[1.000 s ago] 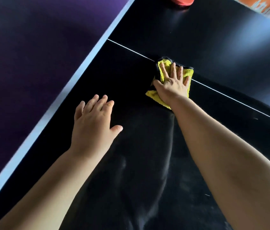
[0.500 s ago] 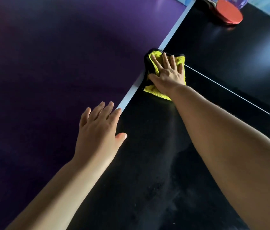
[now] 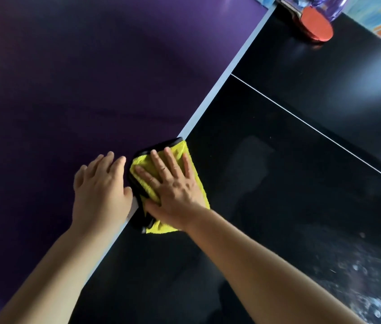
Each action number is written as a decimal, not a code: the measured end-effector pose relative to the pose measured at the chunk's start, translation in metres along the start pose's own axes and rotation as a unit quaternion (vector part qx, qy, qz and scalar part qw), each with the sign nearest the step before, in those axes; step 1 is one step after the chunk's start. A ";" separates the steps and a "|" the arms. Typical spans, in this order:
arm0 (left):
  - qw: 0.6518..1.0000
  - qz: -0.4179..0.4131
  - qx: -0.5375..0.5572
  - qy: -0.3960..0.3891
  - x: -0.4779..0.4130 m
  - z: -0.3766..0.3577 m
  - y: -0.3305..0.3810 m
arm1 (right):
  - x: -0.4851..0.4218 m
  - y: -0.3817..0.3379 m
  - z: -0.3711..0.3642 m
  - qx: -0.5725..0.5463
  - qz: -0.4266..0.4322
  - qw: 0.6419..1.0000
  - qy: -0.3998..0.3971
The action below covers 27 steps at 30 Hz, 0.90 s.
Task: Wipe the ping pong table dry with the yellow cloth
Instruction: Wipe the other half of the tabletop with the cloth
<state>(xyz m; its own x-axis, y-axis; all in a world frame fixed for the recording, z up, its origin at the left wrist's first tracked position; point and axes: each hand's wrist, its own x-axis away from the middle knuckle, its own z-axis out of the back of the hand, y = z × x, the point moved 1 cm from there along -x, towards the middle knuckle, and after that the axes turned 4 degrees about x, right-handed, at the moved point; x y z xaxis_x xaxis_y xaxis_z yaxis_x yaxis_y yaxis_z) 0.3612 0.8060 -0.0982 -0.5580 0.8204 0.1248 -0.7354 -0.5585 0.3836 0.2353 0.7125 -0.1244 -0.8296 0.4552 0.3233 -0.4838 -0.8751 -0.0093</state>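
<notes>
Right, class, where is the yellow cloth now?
Head view, left of centre: the yellow cloth lies on the white edge of the ping pong table, flat under the right hand, with the left hand beside it.

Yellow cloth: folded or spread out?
Folded. The yellow cloth shows stacked layers at its left edge, pressed flat under the right hand.

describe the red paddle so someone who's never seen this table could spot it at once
Take the black ping pong table and follow its pale edge stripe away from the yellow cloth to the far corner. The ping pong paddle sits there, beside a translucent purple container. It is the only round orange-red thing on the dark top.
</notes>
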 end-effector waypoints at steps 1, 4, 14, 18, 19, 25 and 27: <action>1.000 0.000 -0.009 0.003 0.003 0.001 0.000 | 0.008 -0.008 -0.003 -0.003 0.010 1.000 -0.004; 1.000 -0.008 -0.025 0.008 0.008 0.004 0.005 | 0.025 -0.009 -0.010 -0.012 0.033 0.999 -0.008; 0.995 -0.040 -0.082 -0.036 0.011 -0.021 0.059 | 0.020 0.090 -0.006 -0.027 -0.020 0.999 0.029; 0.993 -0.060 -0.086 -0.061 0.008 -0.034 0.099 | 0.021 0.165 -0.005 -0.047 -0.105 0.992 0.045; 0.993 -0.065 -0.082 -0.062 0.008 -0.038 0.111 | 0.025 0.184 -0.006 -0.050 -0.125 0.990 0.049; 0.989 -0.103 -0.060 -0.092 0.018 -0.065 0.173 | 0.064 0.275 -0.020 -0.070 -0.224 0.970 0.062; 0.987 -0.113 -0.059 -0.093 0.022 -0.071 0.183 | 0.084 0.292 -0.027 -0.081 -0.257 0.961 0.064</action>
<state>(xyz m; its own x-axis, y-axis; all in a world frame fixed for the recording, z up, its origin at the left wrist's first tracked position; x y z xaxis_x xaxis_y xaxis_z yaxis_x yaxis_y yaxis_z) 0.1869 0.7131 -0.0900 -0.3023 0.9278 0.2184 -0.8787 -0.3601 0.3133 0.0168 0.4991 -0.1252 -0.4919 0.8458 0.2067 -0.8672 -0.4969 -0.0306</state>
